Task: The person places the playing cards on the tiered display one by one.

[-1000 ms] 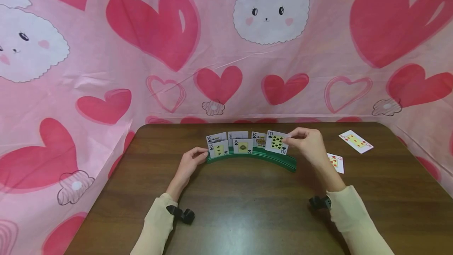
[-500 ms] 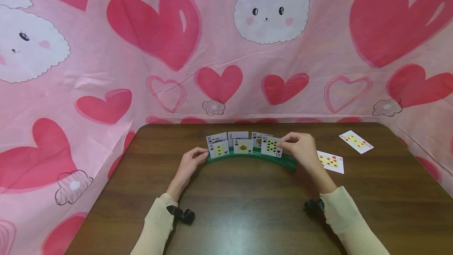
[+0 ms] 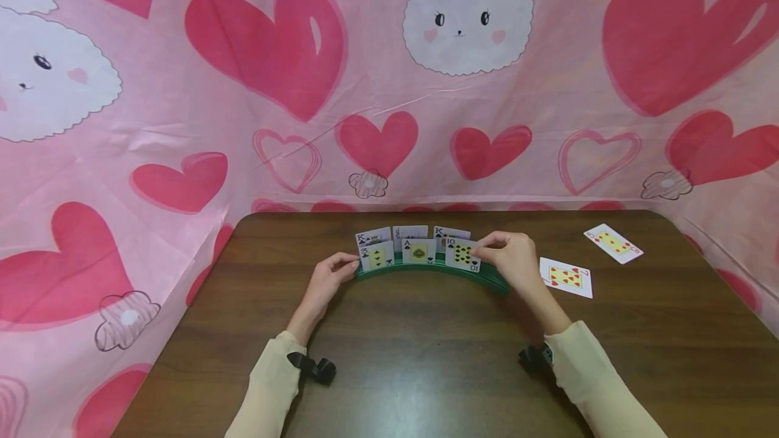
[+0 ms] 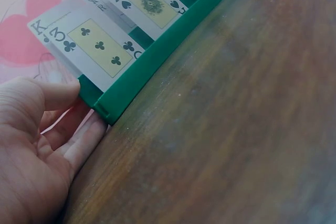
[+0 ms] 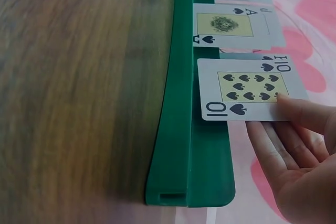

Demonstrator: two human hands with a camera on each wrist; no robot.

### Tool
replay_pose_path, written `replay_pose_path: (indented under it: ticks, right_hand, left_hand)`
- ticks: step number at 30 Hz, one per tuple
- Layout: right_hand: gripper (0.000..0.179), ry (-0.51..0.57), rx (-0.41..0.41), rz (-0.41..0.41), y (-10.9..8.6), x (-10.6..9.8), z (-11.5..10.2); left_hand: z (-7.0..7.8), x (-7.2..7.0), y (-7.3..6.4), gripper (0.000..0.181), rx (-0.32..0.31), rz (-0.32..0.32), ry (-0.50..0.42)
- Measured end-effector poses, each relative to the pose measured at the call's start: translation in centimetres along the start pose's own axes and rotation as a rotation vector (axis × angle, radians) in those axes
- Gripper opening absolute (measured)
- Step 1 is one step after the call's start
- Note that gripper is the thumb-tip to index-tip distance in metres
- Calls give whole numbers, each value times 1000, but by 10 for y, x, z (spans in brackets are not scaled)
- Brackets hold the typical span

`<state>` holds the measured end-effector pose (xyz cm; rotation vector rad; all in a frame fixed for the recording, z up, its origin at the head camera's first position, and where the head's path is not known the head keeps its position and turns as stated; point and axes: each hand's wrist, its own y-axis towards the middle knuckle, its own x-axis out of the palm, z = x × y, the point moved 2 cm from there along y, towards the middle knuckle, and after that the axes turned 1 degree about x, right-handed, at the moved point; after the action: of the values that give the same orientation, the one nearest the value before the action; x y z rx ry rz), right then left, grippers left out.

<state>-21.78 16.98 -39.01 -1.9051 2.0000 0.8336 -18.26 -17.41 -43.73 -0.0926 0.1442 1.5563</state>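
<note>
My right hand [image 3: 514, 262] pinches the ten of spades [image 5: 241, 90] between the thumb on its face and the fingers behind. The card's lower edge is close over the front slot of a curved green card holder [image 5: 173, 145]. My left hand [image 3: 322, 289] grips the holder's left end with thumb and fingers. In the front row stand the three of clubs [image 4: 100, 45] and the ace of spades [image 4: 149, 6]. Behind them are a king [image 3: 372, 236], a card marked J [image 3: 410, 231] and, partly hidden by the ten, another king [image 3: 452, 231].
To the right, the seven of hearts [image 3: 566, 278] and the five of diamonds [image 3: 613, 243] lie face up on the wooden table [image 3: 389, 357]. A pink cloth [image 3: 389, 100] with hearts and rabbits hangs behind the table's far edge.
My right hand has moved left and down with the ten of spades, bringing it in front of the right king. More of the seven of hearts shows. The left hand stays put.
</note>
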Motion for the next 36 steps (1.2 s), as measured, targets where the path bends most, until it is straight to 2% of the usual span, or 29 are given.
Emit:
replay_pose_path:
  ticks: [6,15,23,30,33,36]
  right_hand:
    - [26,15,11,-13,0,2,1]
    - [20,28,-11,27,0,7,3]
    - [16,40,-24,22,-1,10,3]
    - [15,51,-21,11,-2,13,4]
    - [14,61,-14,4,-2,15,5]
    - [14,78,-3,-10,-2,16,6]
  left_hand:
    - [0,0,-1,24,7,0,6]
    - [-1,0,1,23,5,4,6]
    - [-22,-3,12,27,14,23,4]
    - [-18,-3,10,24,17,24,13]
    - [-25,-4,13,24,22,40,21]
    - [-24,-4,12,24,19,40,17]
